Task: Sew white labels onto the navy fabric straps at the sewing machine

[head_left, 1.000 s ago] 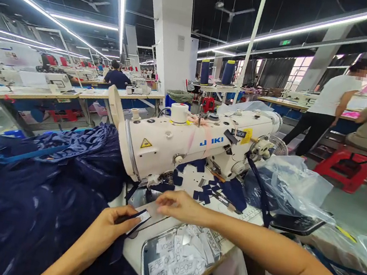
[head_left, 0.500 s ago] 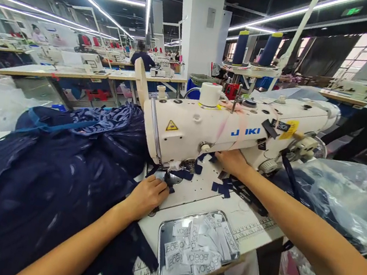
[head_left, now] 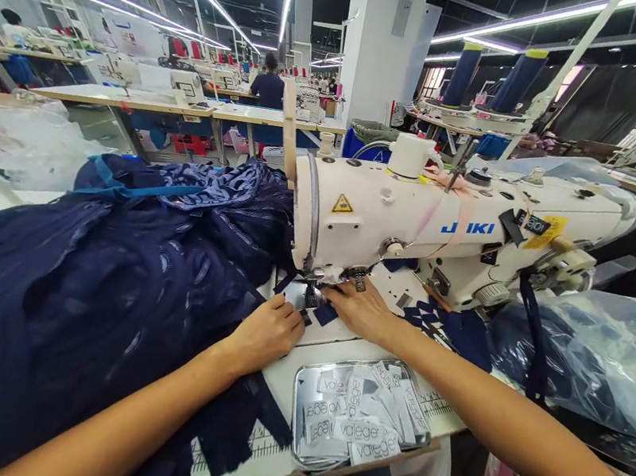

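A white sewing machine (head_left: 395, 210) stands across the table. My left hand (head_left: 271, 327) is closed at the left of its needle area, fingers curled down on the edge of the navy fabric (head_left: 104, 293); what lies between the fingertips is too small to make out. Just right of the needle, my right hand (head_left: 361, 305) reaches under the machine arm, fingers bent together near the presser foot, the fingertips partly hidden. Small navy pieces (head_left: 325, 314) lie beside it on the machine bed. Below both hands, a metal tray (head_left: 295, 419) holds several white printed labels (head_left: 358, 429).
More navy pieces (head_left: 429, 318) are scattered right of my right hand. Clear plastic bags (head_left: 609, 340) with dark contents lie at the right. Thread cones (head_left: 461, 76) stand behind the machine. A person (head_left: 268, 87) sits at a far table.
My right hand has come left from beneath the machine arm to beside the needle area. My left hand stays by the fabric edge. The whole view has shifted.
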The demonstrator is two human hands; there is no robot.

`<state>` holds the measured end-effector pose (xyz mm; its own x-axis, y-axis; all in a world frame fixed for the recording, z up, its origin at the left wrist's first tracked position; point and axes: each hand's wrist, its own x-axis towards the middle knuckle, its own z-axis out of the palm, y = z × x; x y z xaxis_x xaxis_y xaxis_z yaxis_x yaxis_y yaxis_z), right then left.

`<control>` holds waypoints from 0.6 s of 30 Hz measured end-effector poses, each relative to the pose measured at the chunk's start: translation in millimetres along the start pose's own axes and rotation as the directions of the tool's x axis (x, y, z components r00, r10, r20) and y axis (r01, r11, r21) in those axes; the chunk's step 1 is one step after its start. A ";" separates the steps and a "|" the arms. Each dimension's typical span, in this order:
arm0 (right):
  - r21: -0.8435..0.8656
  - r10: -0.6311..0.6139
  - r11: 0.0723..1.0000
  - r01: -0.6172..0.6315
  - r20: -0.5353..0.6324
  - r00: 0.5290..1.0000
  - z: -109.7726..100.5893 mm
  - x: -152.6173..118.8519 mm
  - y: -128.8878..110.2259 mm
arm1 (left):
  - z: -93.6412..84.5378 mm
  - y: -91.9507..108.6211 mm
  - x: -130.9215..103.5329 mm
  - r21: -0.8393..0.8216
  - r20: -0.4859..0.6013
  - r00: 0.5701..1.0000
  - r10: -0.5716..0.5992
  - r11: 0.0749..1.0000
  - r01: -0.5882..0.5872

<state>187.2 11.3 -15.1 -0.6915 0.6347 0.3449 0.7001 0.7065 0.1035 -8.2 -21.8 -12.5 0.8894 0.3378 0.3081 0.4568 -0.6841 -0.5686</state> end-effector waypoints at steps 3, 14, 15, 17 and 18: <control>0.044 0.165 0.985 -0.166 0.011 0.986 -1.1 2.0 -15.3 | -1.0 1.1 -4.1 -0.006 0.013 1.000 -0.021 1.000 0.021; -0.047 0.211 0.977 -0.207 0.098 0.973 0.5 6.2 -39.4 | 0.0 3.3 -4.2 -0.025 -0.036 0.998 -0.050 0.998 0.049; -0.046 0.209 0.978 -0.205 0.103 0.972 -0.3 6.0 -38.5 | -0.1 3.4 -4.6 -0.023 -0.041 0.998 -0.051 0.999 0.050; -0.024 0.214 0.977 -0.213 0.115 0.970 -1.9 5.8 -36.4 | -0.2 3.4 -5.3 -0.020 -0.052 0.997 -0.051 0.999 0.050; 0.002 0.221 0.975 -0.223 0.121 0.968 -2.5 5.9 -35.2 | -0.1 3.3 -5.4 -0.019 -0.059 0.997 -0.052 0.999 0.051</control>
<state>158.9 -10.6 -14.4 -0.5356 0.8085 0.2438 0.8365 0.5475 0.0220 -11.6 -26.0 -16.0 0.8619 0.3338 0.3817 0.5008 -0.6784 -0.5375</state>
